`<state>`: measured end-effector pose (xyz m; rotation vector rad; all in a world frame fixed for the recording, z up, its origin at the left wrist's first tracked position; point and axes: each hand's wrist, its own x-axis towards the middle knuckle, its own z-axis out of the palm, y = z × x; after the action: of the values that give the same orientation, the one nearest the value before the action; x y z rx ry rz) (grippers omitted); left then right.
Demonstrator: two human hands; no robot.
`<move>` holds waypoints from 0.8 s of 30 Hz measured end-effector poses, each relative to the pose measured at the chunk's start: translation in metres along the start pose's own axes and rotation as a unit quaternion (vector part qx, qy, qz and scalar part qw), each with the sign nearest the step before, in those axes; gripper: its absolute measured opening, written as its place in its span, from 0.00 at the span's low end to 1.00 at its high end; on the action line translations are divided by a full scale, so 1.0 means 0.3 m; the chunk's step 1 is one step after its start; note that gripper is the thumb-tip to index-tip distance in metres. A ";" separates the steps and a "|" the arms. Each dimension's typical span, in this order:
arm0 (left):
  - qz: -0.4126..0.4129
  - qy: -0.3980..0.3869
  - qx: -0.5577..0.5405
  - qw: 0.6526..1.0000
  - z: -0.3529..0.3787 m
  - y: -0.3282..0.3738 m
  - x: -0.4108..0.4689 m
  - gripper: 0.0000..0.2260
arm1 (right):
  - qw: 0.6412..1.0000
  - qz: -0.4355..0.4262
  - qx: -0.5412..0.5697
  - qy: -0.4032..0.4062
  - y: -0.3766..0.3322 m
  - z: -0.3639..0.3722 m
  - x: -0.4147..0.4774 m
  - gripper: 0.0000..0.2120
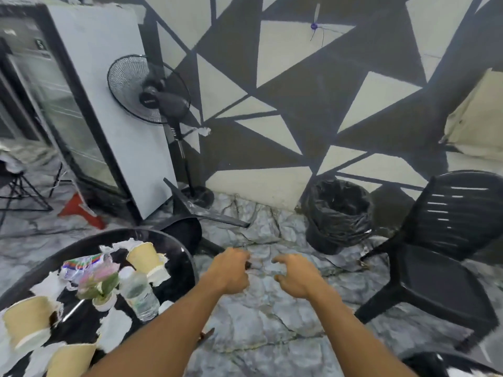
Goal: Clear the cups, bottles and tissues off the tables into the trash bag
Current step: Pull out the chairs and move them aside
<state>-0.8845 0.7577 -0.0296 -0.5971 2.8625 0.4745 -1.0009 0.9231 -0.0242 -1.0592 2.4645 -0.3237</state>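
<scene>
A round black table (177, 247) at the lower left carries several cream paper cups (147, 261) lying on their sides, a clear plastic bottle (138, 293), torn white tissues (114, 331) and a colourful wrapper (81, 265). A bin lined with a black trash bag (339, 213) stands by the wall, ahead and to the right. My left hand (230, 270) hovers over the floor right of the table, fingers curled shut, a small dark bit at the fingertips that I cannot identify. My right hand (295, 276) is beside it, fingers apart and curved, holding nothing.
A small potted plant (100, 284) stands on the table. A black plastic chair (446, 240) is at the right, a toppled chair (187, 229) behind the table. A standing fan (152, 91) and a glass-door fridge (81, 112) line the back left. Marbled floor between.
</scene>
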 end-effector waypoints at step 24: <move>-0.190 0.062 -0.124 0.972 -0.346 -0.409 1.478 0.17 | 0.983 -0.144 -0.057 -0.094 0.057 -0.569 1.716 0.22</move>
<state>-1.2453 0.4569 -0.0708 -1.2279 2.7185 0.7525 -1.4084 0.5650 -0.0345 -1.4304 2.1856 -0.1620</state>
